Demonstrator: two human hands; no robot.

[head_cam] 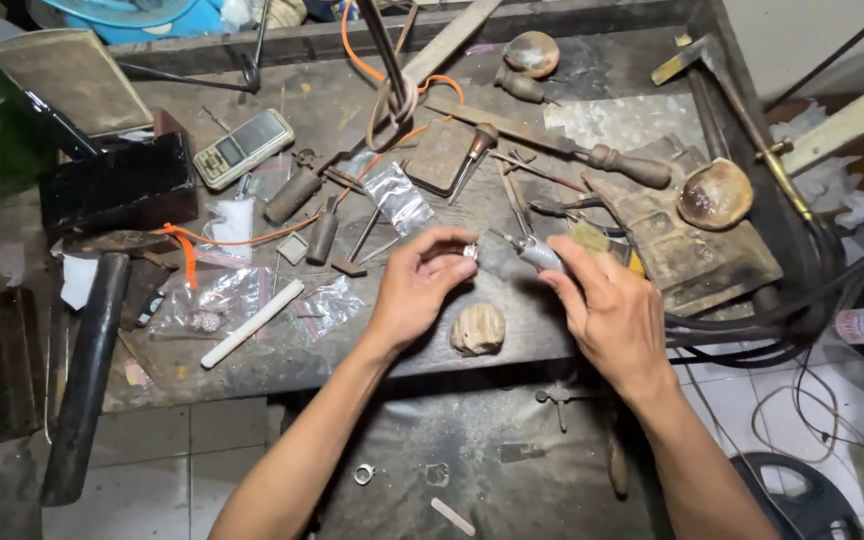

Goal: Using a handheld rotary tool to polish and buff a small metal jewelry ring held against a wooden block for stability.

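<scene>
**Small metal piece held over a worn desk**

At frame centre, the left hand (420,285) pinches a small shiny ring (471,252) between its fingertips. The right hand (607,310) grips a slim tool (534,252) with a grey handle, its fine metal tip pointing at the ring. Just below them a lumpy tan block (478,328) rests on the scuffed, dark desk (282,360). Lower left lie crinkled clear bags (214,300) and a white stick (252,323). At right sits a rounded, glossy brown bowl (714,193).
</scene>
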